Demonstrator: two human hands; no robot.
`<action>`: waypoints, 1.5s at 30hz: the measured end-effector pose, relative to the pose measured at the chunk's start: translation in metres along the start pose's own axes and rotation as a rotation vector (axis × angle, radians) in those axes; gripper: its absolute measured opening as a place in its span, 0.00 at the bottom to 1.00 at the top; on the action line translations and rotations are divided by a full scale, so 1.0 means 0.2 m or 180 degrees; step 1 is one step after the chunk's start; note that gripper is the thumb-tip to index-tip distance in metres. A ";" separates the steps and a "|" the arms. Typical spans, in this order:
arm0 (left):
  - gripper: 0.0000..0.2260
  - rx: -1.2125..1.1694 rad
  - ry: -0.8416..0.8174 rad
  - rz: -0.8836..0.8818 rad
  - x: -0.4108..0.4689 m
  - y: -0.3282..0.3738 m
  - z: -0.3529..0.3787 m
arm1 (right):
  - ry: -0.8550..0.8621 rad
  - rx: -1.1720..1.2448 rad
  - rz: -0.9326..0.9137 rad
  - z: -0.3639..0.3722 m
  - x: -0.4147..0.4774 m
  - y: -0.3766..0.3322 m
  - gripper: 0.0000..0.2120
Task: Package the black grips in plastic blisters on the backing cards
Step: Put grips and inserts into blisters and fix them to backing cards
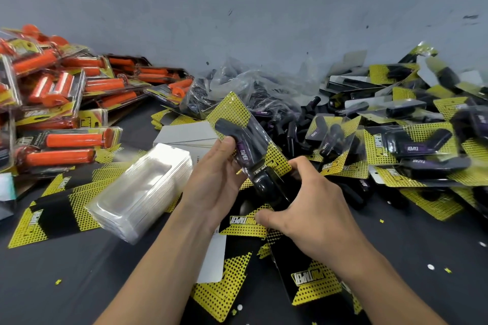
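Both hands hold one tilted package [244, 137] in the middle of the view: a yellow-and-black backing card with a clear blister over black grips. My left hand [215, 179] grips its left edge, thumb on the blister. My right hand [309, 206] curls round the lower end, where a black grip [266, 187] shows. A stack of empty clear blisters [144, 190] lies to the left. Loose backing cards [52, 215] are spread over the dark table. Loose black grips [287, 124] are heaped behind the package.
Packaged orange grips [60, 103] pile up at the far left. Finished black-grip packages [412, 140] are heaped at the right. A crumpled clear bag [237, 82] lies against the grey wall. White cards [184, 134] sit behind the blister stack.
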State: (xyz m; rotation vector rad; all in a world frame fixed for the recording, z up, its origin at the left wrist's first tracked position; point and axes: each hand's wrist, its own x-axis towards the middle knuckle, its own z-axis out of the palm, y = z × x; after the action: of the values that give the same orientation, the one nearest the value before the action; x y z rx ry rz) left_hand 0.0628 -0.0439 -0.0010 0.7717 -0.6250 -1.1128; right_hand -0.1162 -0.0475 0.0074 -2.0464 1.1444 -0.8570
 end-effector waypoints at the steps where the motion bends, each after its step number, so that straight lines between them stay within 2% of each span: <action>1: 0.32 -0.0003 0.0007 -0.0004 0.00 0.00 0.00 | 0.0019 0.0001 0.0005 0.00 0.00 0.00 0.31; 10: 0.30 -0.0045 -0.0078 -0.0029 0.00 -0.01 0.00 | 0.0026 -0.0028 -0.0078 0.00 0.00 0.00 0.30; 20: 0.17 -0.0015 -0.0222 -0.0033 0.03 -0.05 -0.04 | 0.0068 -0.0167 0.0178 -0.01 0.02 0.00 0.31; 25: 0.18 -0.0009 -0.0192 -0.0023 0.03 -0.05 -0.04 | 0.0038 -0.0369 0.0298 -0.01 0.04 0.00 0.37; 33: 0.16 0.0017 -0.0272 0.0001 0.02 -0.06 -0.04 | 0.0096 -0.0647 0.0386 -0.03 0.04 0.02 0.34; 37: 0.17 0.0015 -0.0310 -0.0009 0.02 -0.06 -0.04 | -0.0037 -0.0661 0.0439 -0.04 0.06 0.04 0.32; 40: 0.11 0.0118 -0.0289 -0.0016 0.01 -0.07 -0.03 | -0.0381 -0.0642 0.0544 -0.08 0.08 0.06 0.31; 43: 0.11 0.0295 -0.0026 0.0000 0.02 -0.07 -0.02 | -0.0898 -0.0319 0.0650 -0.12 0.09 0.09 0.39; 45: 0.10 0.0301 0.0193 -0.0009 0.03 -0.05 -0.02 | -0.0888 0.0047 0.0757 -0.14 0.08 0.12 0.38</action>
State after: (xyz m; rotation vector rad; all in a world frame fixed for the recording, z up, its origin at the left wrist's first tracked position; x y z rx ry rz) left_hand 0.0626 -0.0509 -0.0121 0.8847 -0.6289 -1.0645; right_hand -0.1416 -0.0772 0.0090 -1.8979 1.1875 -0.4468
